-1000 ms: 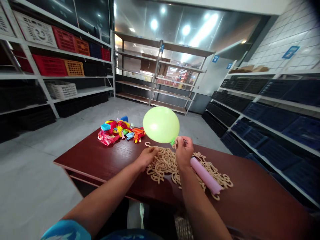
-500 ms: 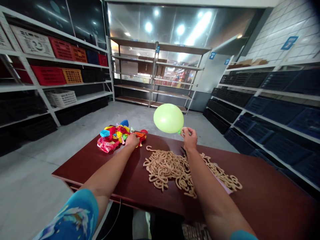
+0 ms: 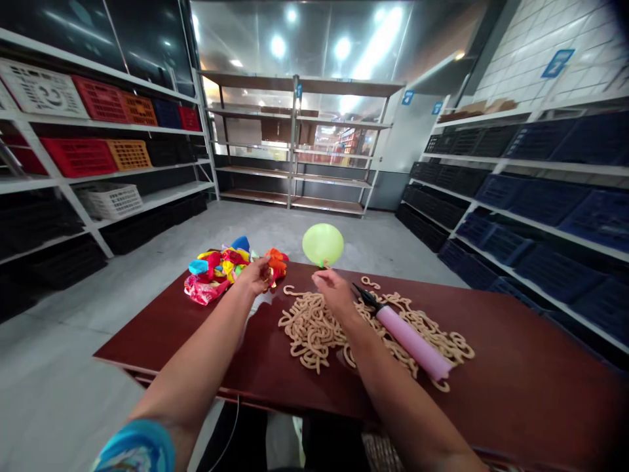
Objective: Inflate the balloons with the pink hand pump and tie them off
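Note:
A blown-up light green balloon (image 3: 323, 244) stands above the far edge of the table. My right hand (image 3: 334, 288) is closed, pinching it by its neck at the bottom. Over at the colourful pile of limp balloons (image 3: 211, 272), my left hand (image 3: 254, 275) has its fingers closed on an orange balloon (image 3: 277, 257); the exact grip is partly hidden. Right of my right hand lies a pink hand pump (image 3: 415, 341) with a black nozzle. Under and beside it spreads a heap of tan, curly rope-like pieces (image 3: 314, 328).
The dark red table (image 3: 511, 367) carries all of this. Shelving with red, orange and white crates (image 3: 81, 157) stands on the left. Dark blue crates (image 3: 555, 252) fill the right shelves, and a metal rack (image 3: 292, 144) stands at the back.
My right hand has moved left and nearer with the green balloon, which is now above it, and the pump has come into view. My left hand has shifted slightly left, bringing the orange balloon up.

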Available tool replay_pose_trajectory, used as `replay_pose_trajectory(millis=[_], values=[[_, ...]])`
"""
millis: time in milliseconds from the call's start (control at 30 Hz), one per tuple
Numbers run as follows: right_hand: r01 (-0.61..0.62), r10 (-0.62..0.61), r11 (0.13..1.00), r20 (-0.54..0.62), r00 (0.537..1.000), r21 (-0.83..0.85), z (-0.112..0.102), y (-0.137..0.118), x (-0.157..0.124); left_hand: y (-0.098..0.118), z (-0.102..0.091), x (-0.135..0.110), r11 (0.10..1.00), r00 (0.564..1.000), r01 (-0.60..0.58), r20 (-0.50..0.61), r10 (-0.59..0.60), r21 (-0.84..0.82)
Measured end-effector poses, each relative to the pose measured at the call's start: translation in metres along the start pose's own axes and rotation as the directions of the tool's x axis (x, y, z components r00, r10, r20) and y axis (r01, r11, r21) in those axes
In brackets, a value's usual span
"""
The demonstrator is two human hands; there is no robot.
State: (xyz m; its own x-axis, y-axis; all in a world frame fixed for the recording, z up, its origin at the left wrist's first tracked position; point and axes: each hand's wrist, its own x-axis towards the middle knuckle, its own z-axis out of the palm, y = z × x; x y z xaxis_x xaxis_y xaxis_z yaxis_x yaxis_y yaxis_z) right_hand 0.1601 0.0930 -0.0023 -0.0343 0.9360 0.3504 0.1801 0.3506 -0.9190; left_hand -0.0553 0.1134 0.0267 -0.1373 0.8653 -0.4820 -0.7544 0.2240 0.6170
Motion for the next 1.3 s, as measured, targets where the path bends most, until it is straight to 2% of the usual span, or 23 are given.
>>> replay_pose_trajectory(millis=[167,300,367,433,500,567,667,733,800,867,900,933,967,1033,1067,1133,1200,1233,1300], values=[[-0.032,0.031,0.999,0.131,0.991,0.009,0.039,-0.011,-0.017,-0.037,-0.006,-0.034,0.998,0.995,0.054,0.083,-0.055,0.01],[-0.004,0.016,0.996,0.127,0.992,-0.087,0.05,-0.008,-0.025,-0.059,-0.012,-0.051,0.995,0.995,0.084,0.055,-0.081,-0.059],[0.081,-0.066,0.982,0.088,0.994,-0.17,0.048,-0.011,-0.025,-0.065,-0.014,-0.061,0.99,0.995,0.098,0.005,-0.098,-0.099],[0.206,-0.192,0.932,0.077,0.978,-0.297,0.045,-0.016,-0.024,-0.07,-0.014,-0.072,0.985,0.992,0.124,-0.011,-0.127,-0.119],[0.315,-0.288,0.843,0.128,0.949,-0.436,0.041,-0.024,-0.023,-0.074,-0.014,-0.085,0.974,0.977,0.213,0.035,-0.211,-0.078],[0.413,-0.343,0.735,0.231,0.911,-0.538,0.038,-0.032,-0.026,-0.078,-0.012,-0.095,0.949,0.943,0.315,0.118,-0.313,0.0],[0.557,-0.4,0.571,0.387,0.83,-0.603,0.036,-0.044,-0.037,-0.084,-0.009,-0.103,0.921,0.893,0.388,0.236,-0.383,0.025],[0.618,-0.425,0.492,0.45,0.786,-0.614,0.034,-0.052,-0.047,-0.087,-0.006,-0.102,0.919,0.875,0.39,0.332,-0.351,-0.055],[0.664,-0.443,0.451,0.496,0.747,-0.597,0.029,-0.058,-0.056,-0.091,-0.003,-0.098,0.918,0.869,0.366,0.409,-0.279,-0.152],[0.698,-0.466,0.446,0.521,0.716,-0.56,0.017,-0.061,-0.062,-0.094,0.0,-0.092,0.926,0.896,0.302,0.4,-0.193,-0.229],[0.696,-0.477,0.458,0.508,0.718,-0.554,0.007,-0.06,-0.064,-0.095,0.002,-0.089,0.932,0.917,0.252,0.372,-0.143,-0.262],[0.679,-0.481,0.474,0.48,0.733,-0.561,-0.006,-0.058,-0.065,-0.094,0.003,-0.085,0.936,0.935,0.199,0.341,-0.093,-0.29],[0.627,-0.477,0.499,0.415,0.775,-0.598,-0.021,-0.054,-0.065,-0.093,0.003,-0.082,0.938,0.947,0.153,0.318,-0.049,-0.31],[0.441,-0.414,0.506,0.24,0.878,-0.741,-0.058,-0.042,-0.066,-0.086,0.001,-0.077,0.938,0.948,0.089,0.319,0.024,-0.334],[0.312,-0.346,0.479,0.15,0.926,-0.82,-0.078,-0.034,-0.067,-0.082,-0.001,-0.075,0.938,0.938,0.073,0.342,0.051,-0.34],[0.022,-0.164,0.346,-0.037,0.986,-0.938,-0.114,-0.019,-0.073,-0.074,-0.006,-0.072,0.937,0.914,0.064,0.397,0.083,-0.343],[-0.181,0.019,0.197,-0.181,0.983,-0.963,-0.141,-0.006,-0.081,-0.067,-0.009,-0.07,0.936,0.893,0.07,0.44,0.095,-0.345],[-0.213,0.089,0.153,-0.201,0.976,-0.965,-0.15,-0.002,-0.086,-0.064,-0.01,-0.07,0.935,0.889,0.076,0.448,0.093,-0.345],[-0.237,0.153,0.109,-0.22,0.964,-0.965,-0.157,0.001,-0.095,-0.061,-0.01,-0.068,0.933,0.891,0.076,0.444,0.095,-0.352]])
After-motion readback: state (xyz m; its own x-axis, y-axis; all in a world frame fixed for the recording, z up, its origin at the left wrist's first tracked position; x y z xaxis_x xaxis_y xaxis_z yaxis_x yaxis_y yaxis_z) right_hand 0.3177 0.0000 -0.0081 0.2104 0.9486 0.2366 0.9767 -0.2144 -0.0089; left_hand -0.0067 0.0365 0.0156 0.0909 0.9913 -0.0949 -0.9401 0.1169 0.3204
